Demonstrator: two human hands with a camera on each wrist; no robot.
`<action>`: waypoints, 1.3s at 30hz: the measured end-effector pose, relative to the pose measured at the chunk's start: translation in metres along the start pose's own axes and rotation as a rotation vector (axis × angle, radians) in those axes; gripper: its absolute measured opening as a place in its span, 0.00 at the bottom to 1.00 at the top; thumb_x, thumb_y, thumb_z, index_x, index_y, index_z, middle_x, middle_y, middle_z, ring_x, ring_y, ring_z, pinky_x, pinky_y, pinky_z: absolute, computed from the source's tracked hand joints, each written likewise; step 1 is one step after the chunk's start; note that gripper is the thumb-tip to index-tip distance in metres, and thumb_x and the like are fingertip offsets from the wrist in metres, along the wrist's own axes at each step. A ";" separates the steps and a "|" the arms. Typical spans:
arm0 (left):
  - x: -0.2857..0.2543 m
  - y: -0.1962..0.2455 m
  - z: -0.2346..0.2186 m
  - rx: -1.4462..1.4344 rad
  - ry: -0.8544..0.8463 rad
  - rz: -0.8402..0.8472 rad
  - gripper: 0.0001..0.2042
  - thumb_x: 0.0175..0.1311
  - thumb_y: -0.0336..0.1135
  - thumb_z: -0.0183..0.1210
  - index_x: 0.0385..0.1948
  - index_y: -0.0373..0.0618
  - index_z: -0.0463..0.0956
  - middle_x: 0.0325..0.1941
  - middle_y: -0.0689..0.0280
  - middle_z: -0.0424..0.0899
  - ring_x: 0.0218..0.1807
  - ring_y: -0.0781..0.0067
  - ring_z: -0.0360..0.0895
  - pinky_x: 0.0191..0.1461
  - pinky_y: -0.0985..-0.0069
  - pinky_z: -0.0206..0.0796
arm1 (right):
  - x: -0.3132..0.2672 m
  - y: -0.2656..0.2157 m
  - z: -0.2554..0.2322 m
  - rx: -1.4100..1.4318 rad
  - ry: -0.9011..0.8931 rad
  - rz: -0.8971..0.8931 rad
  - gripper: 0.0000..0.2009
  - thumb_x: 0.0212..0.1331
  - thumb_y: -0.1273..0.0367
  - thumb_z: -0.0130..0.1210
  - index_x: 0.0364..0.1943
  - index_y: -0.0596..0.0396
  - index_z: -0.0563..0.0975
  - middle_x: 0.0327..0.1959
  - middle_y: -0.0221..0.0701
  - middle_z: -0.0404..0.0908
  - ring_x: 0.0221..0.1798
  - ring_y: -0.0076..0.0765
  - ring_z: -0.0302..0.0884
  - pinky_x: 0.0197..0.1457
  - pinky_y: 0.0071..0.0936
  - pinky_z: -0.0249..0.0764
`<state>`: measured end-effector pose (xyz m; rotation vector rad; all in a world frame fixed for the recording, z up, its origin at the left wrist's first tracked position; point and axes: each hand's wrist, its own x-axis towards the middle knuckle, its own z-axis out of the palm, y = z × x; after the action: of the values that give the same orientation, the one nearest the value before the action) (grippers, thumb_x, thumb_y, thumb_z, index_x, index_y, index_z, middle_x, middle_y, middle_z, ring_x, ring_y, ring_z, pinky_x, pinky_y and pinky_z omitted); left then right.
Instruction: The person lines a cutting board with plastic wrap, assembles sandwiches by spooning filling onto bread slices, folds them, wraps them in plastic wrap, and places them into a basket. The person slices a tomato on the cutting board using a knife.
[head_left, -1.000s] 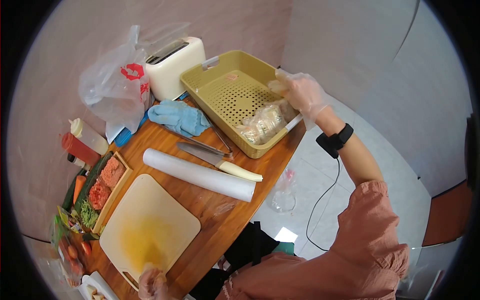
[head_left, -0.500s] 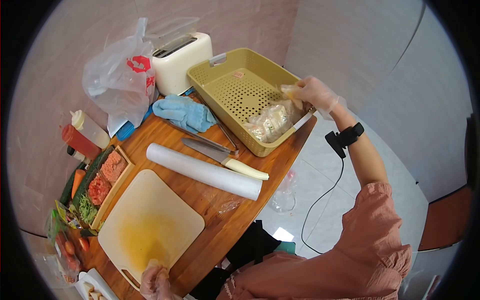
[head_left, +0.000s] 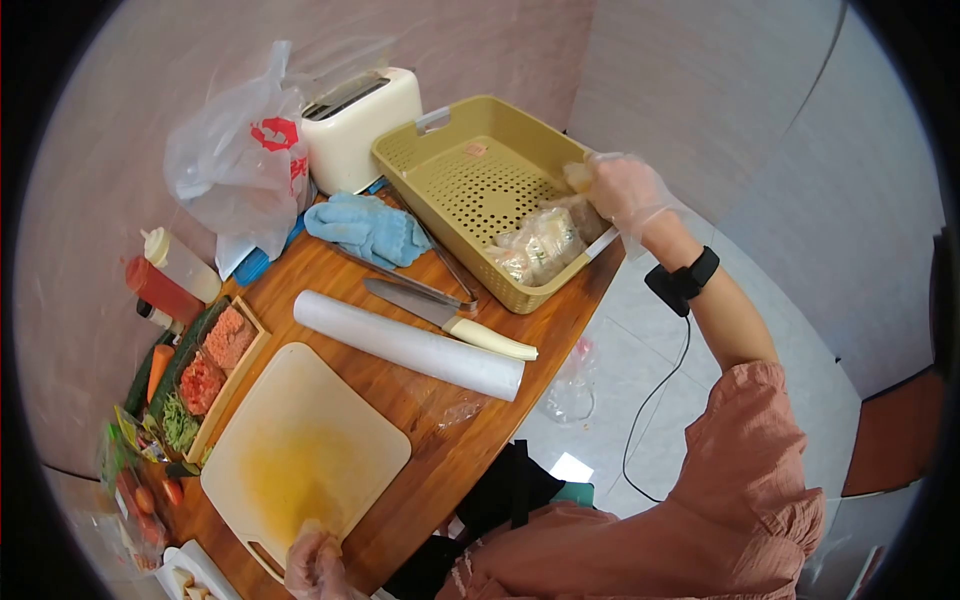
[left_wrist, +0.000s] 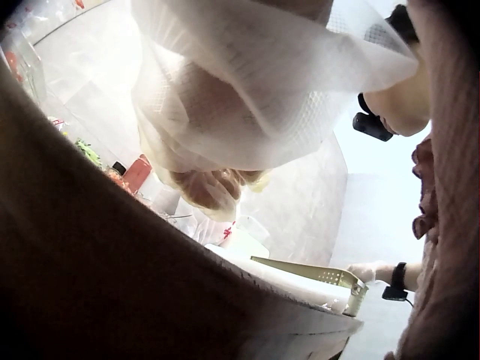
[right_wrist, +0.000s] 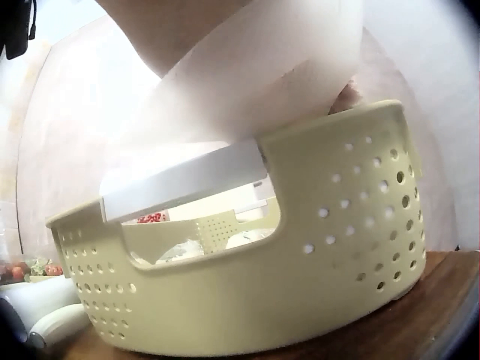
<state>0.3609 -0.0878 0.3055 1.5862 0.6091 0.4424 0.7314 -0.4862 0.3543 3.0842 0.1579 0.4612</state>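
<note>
My right hand (head_left: 627,190), in a clear loose glove, is over the right corner of the olive basket (head_left: 515,290), with its fingers pointing inward above several clear-wrapped packages (head_left: 545,243). No held thing shows; its palm side is hidden. The right wrist view shows the glove cuff above the basket wall (right_wrist: 202,300). Near the front edge of the cream cutting board (head_left: 350,430), stained yellow, is my left hand (head_left: 318,565), gloved. Its fingers (left_wrist: 210,191) hang loosely bent, empty, in the left wrist view.
A white roll (head_left: 410,345), a knife (head_left: 490,340), tongs and a blue cloth (head_left: 368,228) lie between board and basket. A toaster (head_left: 365,130) and plastic bag stand behind. Left are sauce bottles (head_left: 160,290), a tray of fillings (head_left: 230,375) and vegetables.
My right hand dipped toward the wrapped packages in the basket corner, then rose slightly and drew back toward the rim. My left hand stays by the board with little movement.
</note>
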 end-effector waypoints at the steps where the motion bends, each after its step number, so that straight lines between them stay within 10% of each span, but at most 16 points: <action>1: 0.000 0.000 -0.003 0.077 -0.009 0.039 0.12 0.70 0.21 0.57 0.52 0.33 0.80 0.55 0.55 0.84 0.53 0.68 0.80 0.62 0.75 0.69 | 0.000 0.000 0.000 0.004 0.004 0.009 0.18 0.68 0.56 0.53 0.37 0.57 0.84 0.37 0.50 0.86 0.41 0.59 0.84 0.46 0.48 0.79; 11: 0.042 0.100 -0.034 0.579 -0.307 0.296 0.13 0.65 0.22 0.60 0.50 0.34 0.81 0.57 0.50 0.83 0.60 0.56 0.79 0.68 0.62 0.67 | -0.003 0.026 0.003 0.403 -0.163 0.081 0.18 0.61 0.58 0.58 0.39 0.63 0.82 0.34 0.53 0.84 0.38 0.59 0.83 0.45 0.45 0.78; 19: 0.127 0.194 0.173 0.788 -0.887 0.770 0.14 0.60 0.24 0.58 0.48 0.39 0.82 0.57 0.55 0.83 0.54 0.52 0.81 0.63 0.66 0.69 | -0.012 0.036 0.014 0.445 -0.049 -0.031 0.19 0.63 0.57 0.57 0.37 0.65 0.81 0.35 0.54 0.84 0.39 0.61 0.83 0.47 0.48 0.78; 21: 0.150 0.188 0.232 0.733 -0.953 0.572 0.14 0.58 0.26 0.60 0.47 0.38 0.82 0.62 0.56 0.81 0.58 0.53 0.79 0.64 0.65 0.68 | -0.011 0.038 0.015 0.439 -0.068 -0.039 0.17 0.61 0.60 0.59 0.35 0.65 0.81 0.34 0.55 0.84 0.39 0.61 0.83 0.46 0.48 0.78; 23: 0.177 0.174 0.279 0.892 -1.058 0.932 0.21 0.62 0.26 0.58 0.58 0.38 0.78 0.54 0.60 0.85 0.53 0.74 0.77 0.58 0.73 0.70 | -0.013 0.035 0.014 0.443 -0.048 -0.048 0.16 0.60 0.61 0.59 0.35 0.65 0.81 0.34 0.55 0.84 0.39 0.61 0.83 0.46 0.49 0.78; 25: 0.215 0.138 0.323 0.740 -1.163 1.057 0.22 0.64 0.28 0.57 0.61 0.39 0.76 0.53 0.57 0.85 0.52 0.70 0.78 0.58 0.72 0.70 | -0.013 0.035 0.013 0.433 -0.020 -0.055 0.15 0.59 0.62 0.60 0.35 0.64 0.81 0.33 0.55 0.83 0.39 0.61 0.83 0.45 0.49 0.78; 27: 0.211 0.130 0.363 0.817 -1.138 0.771 0.23 0.63 0.31 0.57 0.61 0.43 0.76 0.57 0.50 0.81 0.56 0.56 0.78 0.61 0.66 0.69 | -0.012 0.037 0.018 0.463 0.031 -0.082 0.14 0.59 0.63 0.60 0.33 0.64 0.81 0.32 0.55 0.83 0.38 0.61 0.83 0.44 0.49 0.78; 34: 0.214 0.104 0.423 0.676 -1.337 0.831 0.26 0.60 0.29 0.56 0.63 0.43 0.75 0.43 0.52 0.85 0.45 0.62 0.83 0.50 0.67 0.72 | -0.011 0.040 0.015 0.443 -0.023 -0.119 0.15 0.62 0.62 0.59 0.36 0.65 0.79 0.33 0.55 0.83 0.39 0.62 0.82 0.45 0.50 0.78; 39: 0.216 0.090 0.444 0.564 -1.456 0.558 0.26 0.64 0.28 0.57 0.67 0.40 0.69 0.63 0.57 0.79 0.65 0.67 0.75 0.67 0.71 0.67 | -0.010 0.041 0.014 0.456 -0.045 -0.107 0.16 0.64 0.61 0.58 0.37 0.65 0.79 0.34 0.55 0.83 0.40 0.63 0.81 0.45 0.50 0.77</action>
<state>0.8118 -0.3064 0.3307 2.0962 -0.9108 -0.5801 0.7300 -0.5276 0.3396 3.4983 0.4890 0.3984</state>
